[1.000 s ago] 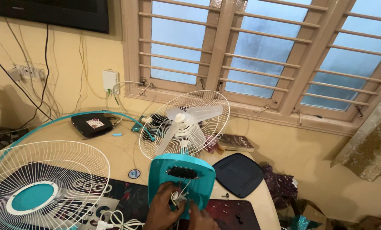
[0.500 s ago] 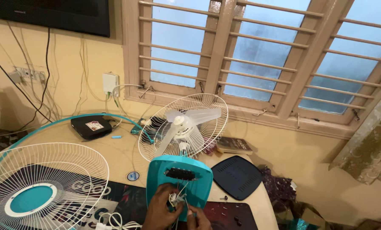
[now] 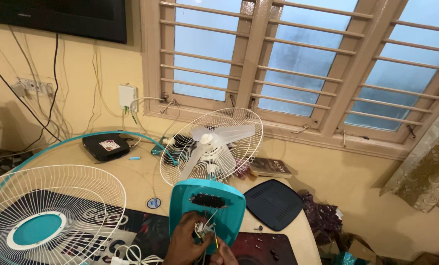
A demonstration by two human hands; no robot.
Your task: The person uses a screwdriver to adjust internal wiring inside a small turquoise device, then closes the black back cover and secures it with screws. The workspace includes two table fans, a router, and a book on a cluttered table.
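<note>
Home room: barred window (image 3: 298, 68), curtain (image 3: 425, 167), wall-mounted TV (image 3: 67, 17).

Two fan guards: one on fan (image 3: 212, 146), one loose (image 3: 48, 216). One black panel (image 3: 274, 203). One book (image 3: 270, 168).

Left hand (image 3: 186, 243) cut off at the bottom edge, right hand (image 3: 224, 255) mostly out of the picture, thin wires (image 3: 205, 228) too small to tell what the fingers grip, loose fan guard (image 3: 45, 216) cut by the left edge, tiny screws (image 3: 258, 227) hard to make out

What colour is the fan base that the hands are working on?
Teal, seen in the head view: fan base.
</note>
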